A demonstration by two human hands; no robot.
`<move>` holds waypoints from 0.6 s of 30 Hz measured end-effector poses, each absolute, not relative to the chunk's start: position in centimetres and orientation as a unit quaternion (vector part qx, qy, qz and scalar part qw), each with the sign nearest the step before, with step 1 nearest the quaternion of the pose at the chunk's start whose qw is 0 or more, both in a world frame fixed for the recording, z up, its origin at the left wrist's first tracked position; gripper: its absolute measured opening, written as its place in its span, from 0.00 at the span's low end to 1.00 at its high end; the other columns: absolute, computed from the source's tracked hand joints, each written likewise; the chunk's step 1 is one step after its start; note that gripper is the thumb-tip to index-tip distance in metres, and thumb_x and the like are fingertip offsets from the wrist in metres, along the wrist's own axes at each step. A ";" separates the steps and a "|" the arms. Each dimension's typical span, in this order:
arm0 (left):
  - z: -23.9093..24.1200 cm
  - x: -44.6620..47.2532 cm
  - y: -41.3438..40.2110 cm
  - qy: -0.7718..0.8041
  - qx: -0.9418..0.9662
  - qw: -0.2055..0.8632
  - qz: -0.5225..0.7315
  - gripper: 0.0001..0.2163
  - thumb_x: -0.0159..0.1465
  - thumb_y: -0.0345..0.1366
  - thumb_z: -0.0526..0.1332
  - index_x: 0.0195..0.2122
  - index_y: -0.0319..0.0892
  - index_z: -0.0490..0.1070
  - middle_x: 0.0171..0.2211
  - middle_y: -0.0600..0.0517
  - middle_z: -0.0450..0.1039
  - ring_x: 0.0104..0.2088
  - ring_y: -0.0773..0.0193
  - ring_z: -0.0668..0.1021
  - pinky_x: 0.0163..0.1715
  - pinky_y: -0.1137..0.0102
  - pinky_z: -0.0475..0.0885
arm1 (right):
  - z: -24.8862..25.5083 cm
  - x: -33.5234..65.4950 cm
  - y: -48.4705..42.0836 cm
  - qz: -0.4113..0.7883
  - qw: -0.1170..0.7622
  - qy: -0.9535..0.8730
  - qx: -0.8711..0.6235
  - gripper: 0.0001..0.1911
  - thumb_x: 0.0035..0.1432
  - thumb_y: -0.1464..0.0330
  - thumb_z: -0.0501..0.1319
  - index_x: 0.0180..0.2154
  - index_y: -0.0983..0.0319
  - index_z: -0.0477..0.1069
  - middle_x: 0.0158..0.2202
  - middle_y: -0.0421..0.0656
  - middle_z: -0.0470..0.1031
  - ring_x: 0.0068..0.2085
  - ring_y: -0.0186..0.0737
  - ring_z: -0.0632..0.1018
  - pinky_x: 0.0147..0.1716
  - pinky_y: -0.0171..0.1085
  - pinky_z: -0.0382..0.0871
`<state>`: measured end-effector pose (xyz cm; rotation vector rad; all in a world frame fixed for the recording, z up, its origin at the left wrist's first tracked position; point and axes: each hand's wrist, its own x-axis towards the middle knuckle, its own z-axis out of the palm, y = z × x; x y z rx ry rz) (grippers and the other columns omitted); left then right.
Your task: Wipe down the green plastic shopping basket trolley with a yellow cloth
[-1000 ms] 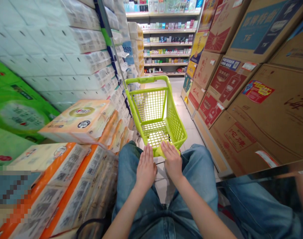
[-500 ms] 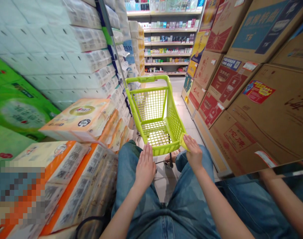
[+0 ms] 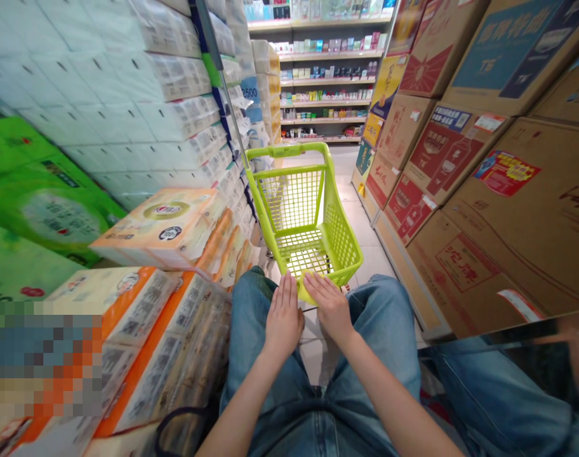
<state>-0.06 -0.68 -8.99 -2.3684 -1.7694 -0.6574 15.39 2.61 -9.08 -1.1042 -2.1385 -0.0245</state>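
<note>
A lime-green pull-along shopping basket (image 3: pixel 349 222) stands in the aisle before my knees, with a grid floor and perforated walls and nothing lying inside. My left hand (image 3: pixel 284 314) holds its near rim at the left corner, fingers straight and together over the edge, the thumb lower down. Beside it, my right hand (image 3: pixel 331 304) presses a small yellow cloth (image 3: pixel 306 292) against the middle of that same rim. Part of the cloth is hidden under the right fingers. The basket's grey pull handle (image 3: pixel 211 38) rises at the far left corner.
Wrapped tissue packs (image 3: pixel 163 219) are stacked close on the left. Cardboard cartons (image 3: pixel 499 216) wall the right side, with a reflective surface (image 3: pixel 499 374) low beside my leg. Shelves of small goods (image 3: pixel 325 82) cross the far end of the tiled aisle.
My right hand has slid left along the near rim with the yellow cloth, from the right corner to beside my left hand. The left hand stays at its corner.
</note>
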 end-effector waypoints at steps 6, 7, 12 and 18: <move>-8.8 0.0 -0.7 -0.587 -0.780 0.060 -0.209 0.39 0.64 0.25 0.52 0.72 0.32 0.29 0.72 0.37 0.43 0.72 0.52 0.48 0.67 0.55 0.58 | -9.8 24.5 5.1 -0.026 0.391 -0.768 -0.506 0.41 0.49 0.84 0.48 0.64 0.58 0.64 0.63 0.44 0.69 0.66 0.40 0.67 0.66 0.50 0.61; -8.7 0.1 -0.7 -0.587 -0.779 0.060 -0.211 0.39 0.64 0.25 0.52 0.72 0.33 0.29 0.72 0.37 0.43 0.72 0.52 0.48 0.67 0.54 0.58 | -9.8 25.2 5.4 -0.019 0.402 -0.750 -0.525 0.41 0.49 0.84 0.48 0.64 0.58 0.65 0.63 0.44 0.70 0.66 0.41 0.68 0.66 0.51 0.61; -8.6 0.3 -0.7 -0.587 -0.776 0.045 -0.226 0.40 0.64 0.25 0.52 0.72 0.34 0.28 0.72 0.37 0.43 0.72 0.51 0.48 0.67 0.53 0.58 | -9.8 21.6 4.7 -0.014 0.434 -0.697 -0.571 0.43 0.45 0.85 0.50 0.64 0.57 0.65 0.62 0.44 0.70 0.65 0.44 0.68 0.65 0.52 0.63; -9.0 0.1 -0.7 -0.573 -0.783 0.043 -0.238 0.40 0.63 0.24 0.52 0.72 0.33 0.29 0.72 0.34 0.45 0.72 0.50 0.46 0.67 0.51 0.58 | -8.7 12.1 1.9 0.010 0.393 -0.770 -0.503 0.41 0.49 0.85 0.49 0.64 0.59 0.65 0.63 0.43 0.70 0.65 0.43 0.68 0.65 0.49 0.64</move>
